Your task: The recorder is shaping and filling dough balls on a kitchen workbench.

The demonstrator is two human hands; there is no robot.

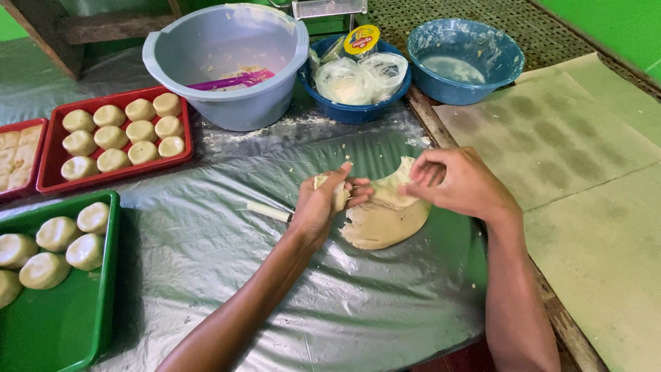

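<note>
well left of the hands, a green tray [103, 303] and a red tray [48, 180] hold rows of shaped dough rounds, within reach. just left of the left hand [320, 207] lies a small white stick [268, 211]. that hand is curled round a small dough piece [339, 196]; beside it, the right hand [458, 182] pinches the dough mass's [385, 220] edge, likely tearing portions.

Work table covered with grey-green plastic sheeting [227, 275]. Beige paper sheets [578, 151] lie to the right. Bright green wall [620, 21] behind. Dark wooden frame [103, 26] at upper left. Even daylight.
</note>
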